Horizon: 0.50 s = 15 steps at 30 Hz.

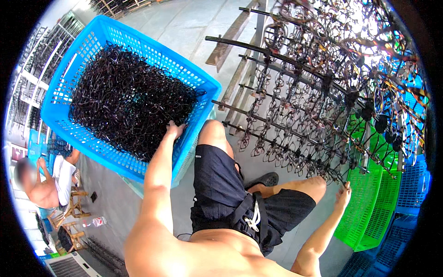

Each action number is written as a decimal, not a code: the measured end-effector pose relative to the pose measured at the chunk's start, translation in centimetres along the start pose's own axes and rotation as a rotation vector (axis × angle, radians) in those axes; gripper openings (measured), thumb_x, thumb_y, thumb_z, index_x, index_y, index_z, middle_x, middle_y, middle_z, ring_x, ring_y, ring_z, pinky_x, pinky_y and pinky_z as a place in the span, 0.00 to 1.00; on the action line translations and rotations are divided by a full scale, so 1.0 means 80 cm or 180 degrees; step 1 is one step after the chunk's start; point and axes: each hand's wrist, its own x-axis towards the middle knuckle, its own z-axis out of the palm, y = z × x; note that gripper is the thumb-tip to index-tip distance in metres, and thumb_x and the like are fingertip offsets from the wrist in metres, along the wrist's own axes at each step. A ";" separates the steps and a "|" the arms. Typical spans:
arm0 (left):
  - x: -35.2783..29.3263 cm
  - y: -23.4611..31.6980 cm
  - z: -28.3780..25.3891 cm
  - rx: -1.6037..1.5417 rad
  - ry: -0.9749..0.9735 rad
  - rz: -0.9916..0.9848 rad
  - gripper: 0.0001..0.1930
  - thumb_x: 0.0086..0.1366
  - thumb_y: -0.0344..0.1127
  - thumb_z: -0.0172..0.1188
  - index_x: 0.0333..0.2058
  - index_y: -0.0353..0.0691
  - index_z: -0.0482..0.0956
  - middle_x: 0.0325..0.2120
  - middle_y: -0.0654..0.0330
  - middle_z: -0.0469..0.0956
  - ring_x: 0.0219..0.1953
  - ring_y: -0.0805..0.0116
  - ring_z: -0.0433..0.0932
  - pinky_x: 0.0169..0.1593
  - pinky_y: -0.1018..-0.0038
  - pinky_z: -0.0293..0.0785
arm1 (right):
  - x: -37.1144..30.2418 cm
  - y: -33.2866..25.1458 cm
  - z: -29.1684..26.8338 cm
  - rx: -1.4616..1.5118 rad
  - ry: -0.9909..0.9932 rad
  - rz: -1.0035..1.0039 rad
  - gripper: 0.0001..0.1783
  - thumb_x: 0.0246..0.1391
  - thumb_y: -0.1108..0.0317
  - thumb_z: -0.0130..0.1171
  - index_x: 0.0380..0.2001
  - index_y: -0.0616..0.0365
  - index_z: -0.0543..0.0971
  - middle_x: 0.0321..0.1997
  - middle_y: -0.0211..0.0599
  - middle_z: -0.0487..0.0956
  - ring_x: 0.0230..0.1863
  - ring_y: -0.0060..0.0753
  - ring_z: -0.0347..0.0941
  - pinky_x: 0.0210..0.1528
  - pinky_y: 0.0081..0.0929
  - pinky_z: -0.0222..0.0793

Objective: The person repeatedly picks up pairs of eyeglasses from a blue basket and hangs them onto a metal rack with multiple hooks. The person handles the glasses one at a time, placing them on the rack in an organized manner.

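My left hand [174, 130] reaches over the near right side of a blue plastic basket [196, 76]. Its fingertips touch a tangled heap of dark eyeglass frames [131, 99] and are partly lost among them. Out to the right, my right hand [343, 196] is closed in a pinch at the lower right end of a rack. What it pinches is too small to make out. On the rack, rows of dark rods [277, 54] carry many similar hanging frames [295, 122], some with brownish, shiny parts.
Green baskets [364, 203] and blue baskets [410, 196] stand right of the rack. My knees are between basket and rack, with a dark clog [264, 181] on the floor. Another person [45, 187] sits at far left near wooden stools [76, 207] and a plastic bottle [95, 222].
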 end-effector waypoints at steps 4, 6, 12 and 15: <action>-0.008 0.051 -0.003 -0.0675 -0.0178 -0.0596 0.48 0.46 0.50 0.66 0.59 0.36 0.48 0.57 0.37 0.55 0.58 0.44 0.61 0.59 0.57 0.61 | 0.038 0.036 0.010 0.0770 -0.0276 0.0420 0.33 0.50 0.35 0.50 0.51 0.46 0.69 0.46 0.28 0.70 0.36 0.26 0.64 0.36 0.24 0.60; -0.003 0.065 -0.009 -0.0581 -0.0067 -0.0742 0.44 0.46 0.42 0.66 0.59 0.38 0.50 0.53 0.39 0.64 0.53 0.48 0.68 0.52 0.58 0.70 | 0.055 0.043 0.020 0.0825 -0.0211 0.0608 0.34 0.49 0.33 0.50 0.50 0.46 0.70 0.44 0.27 0.71 0.36 0.25 0.64 0.36 0.25 0.61; -0.017 0.023 -0.061 -0.1511 -0.0111 -0.0360 0.13 0.52 0.32 0.56 0.37 0.34 0.73 0.28 0.55 0.75 0.25 0.64 0.75 0.25 0.70 0.76 | 0.042 0.082 0.034 0.0982 0.0008 0.0365 0.30 0.52 0.40 0.53 0.46 0.54 0.72 0.35 0.27 0.75 0.31 0.20 0.66 0.30 0.17 0.62; -0.064 0.039 -0.102 -0.2350 -0.0077 -0.0032 0.05 0.57 0.32 0.54 0.31 0.37 0.72 0.23 0.64 0.72 0.20 0.74 0.70 0.23 0.76 0.74 | 0.047 0.124 -0.029 -0.0740 0.0742 0.0005 0.24 0.57 0.55 0.51 0.51 0.60 0.68 0.40 0.39 0.73 0.36 0.28 0.68 0.34 0.22 0.65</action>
